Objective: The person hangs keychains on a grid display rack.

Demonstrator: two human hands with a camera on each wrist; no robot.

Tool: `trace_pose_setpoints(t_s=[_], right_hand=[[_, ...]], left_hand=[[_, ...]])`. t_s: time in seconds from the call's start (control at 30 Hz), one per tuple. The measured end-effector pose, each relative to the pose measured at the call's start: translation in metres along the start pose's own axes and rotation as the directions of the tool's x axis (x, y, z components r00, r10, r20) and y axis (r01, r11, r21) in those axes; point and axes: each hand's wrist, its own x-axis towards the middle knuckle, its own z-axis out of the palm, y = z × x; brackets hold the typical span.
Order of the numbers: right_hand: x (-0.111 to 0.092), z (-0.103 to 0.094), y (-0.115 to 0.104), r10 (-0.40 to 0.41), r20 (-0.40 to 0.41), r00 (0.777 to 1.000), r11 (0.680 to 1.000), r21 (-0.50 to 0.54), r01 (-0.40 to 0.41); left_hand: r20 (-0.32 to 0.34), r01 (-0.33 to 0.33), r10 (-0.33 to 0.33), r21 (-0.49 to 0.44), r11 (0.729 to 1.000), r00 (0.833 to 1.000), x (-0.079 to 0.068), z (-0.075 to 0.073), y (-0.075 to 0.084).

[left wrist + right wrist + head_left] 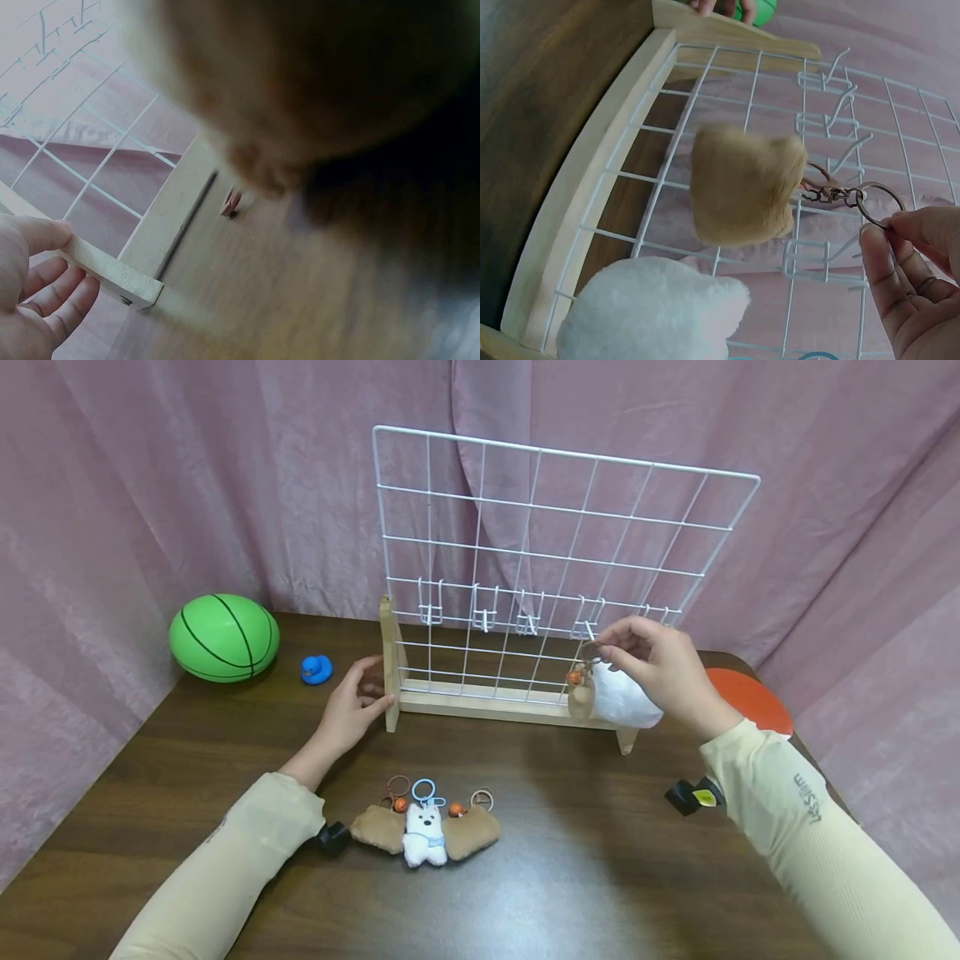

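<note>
My right hand [660, 664] pinches the metal key ring [881, 206] of a brown plush keychain [742, 187] between thumb and finger. The ring is close to a white hook [588, 631] on the wire grid rack [517, 697]. An orange bead [574, 677] dangles with the brown plush. Beside it, a white plush [626, 697] hangs at the rack's right end, partly behind the right hand. My left hand [348, 706] grips the rack's left wooden upright [391, 668], thumb on the wood in the left wrist view.
In front of the rack lie a brown plush keychain [378, 828], a white bear keychain [424, 839] and another brown one [472, 833]. A green ball [225, 637] and blue duck [316, 670] sit left; an orange disc [750, 700] lies right. Several hooks line the grid.
</note>
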Motion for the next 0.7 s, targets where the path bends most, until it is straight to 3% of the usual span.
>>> trace_pose_setpoints(t_s=[0.7], right_hand=[[0.016,0.002,0.008,0.046,0.058,0.997,0.992,-0.124,-0.039]], left_hand=[[-0.002,0.011,-0.011,0.002,1.0,1.0,0.001,0.001,-0.002]])
